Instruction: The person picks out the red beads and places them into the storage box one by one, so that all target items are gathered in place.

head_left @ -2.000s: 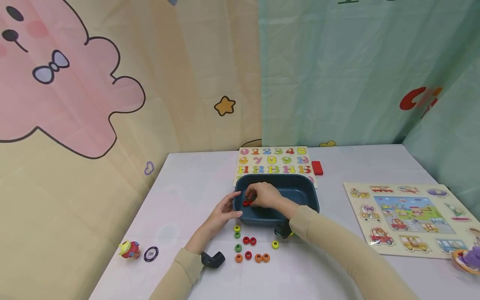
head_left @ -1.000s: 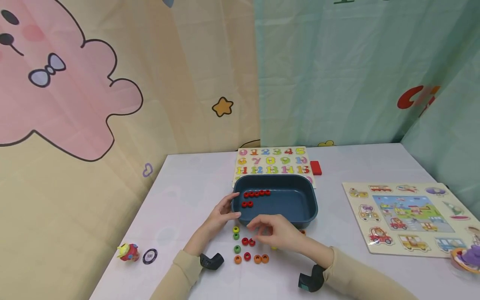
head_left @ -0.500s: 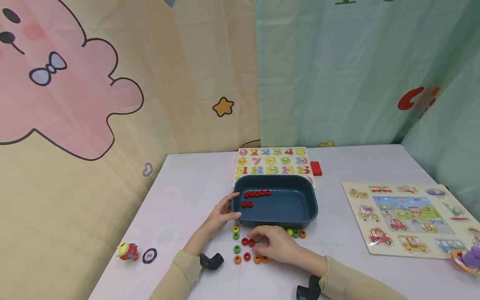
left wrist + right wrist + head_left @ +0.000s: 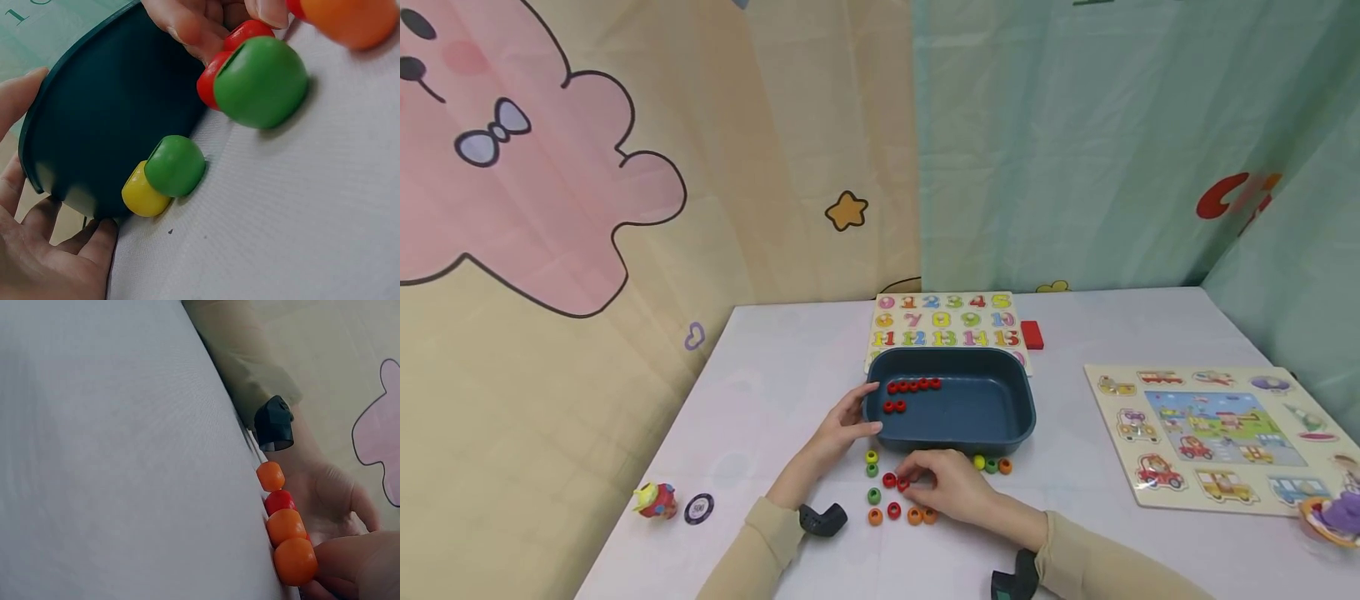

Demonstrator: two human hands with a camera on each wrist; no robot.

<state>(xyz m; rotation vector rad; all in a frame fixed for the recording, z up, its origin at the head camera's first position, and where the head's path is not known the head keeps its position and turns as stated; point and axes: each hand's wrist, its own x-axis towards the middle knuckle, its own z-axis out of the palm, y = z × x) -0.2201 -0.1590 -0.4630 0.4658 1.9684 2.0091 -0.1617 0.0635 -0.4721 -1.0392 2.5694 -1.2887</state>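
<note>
A dark blue tray (image 4: 977, 412) stands on the table with several red beads (image 4: 913, 386) in two rows at its left side. My left hand (image 4: 835, 429) grips the tray's left end, fingers and thumb spread along its wall. In front of the tray, my right hand (image 4: 951, 487) pinches a red bead (image 4: 903, 483) between thumb and fingertips, at table level. Another red bead (image 4: 890, 480) sits just left of it. Green bead (image 4: 262, 81) and yellow bead (image 4: 145, 194) show large in the left wrist view. Orange beads (image 4: 295, 561) lie near my right fingers.
A number puzzle board (image 4: 943, 321) lies partly behind the tray, beside a red block (image 4: 1032, 335). At the right is a vehicle puzzle board (image 4: 1217, 437) with a purple toy (image 4: 1341, 518) at its corner. A small figurine (image 4: 656, 500) and a round chip (image 4: 699, 508) are at the left.
My right hand has left the tray's inside, moved toward me, and come down to a red bead on the table. The left hand has stayed at the tray's left end.
</note>
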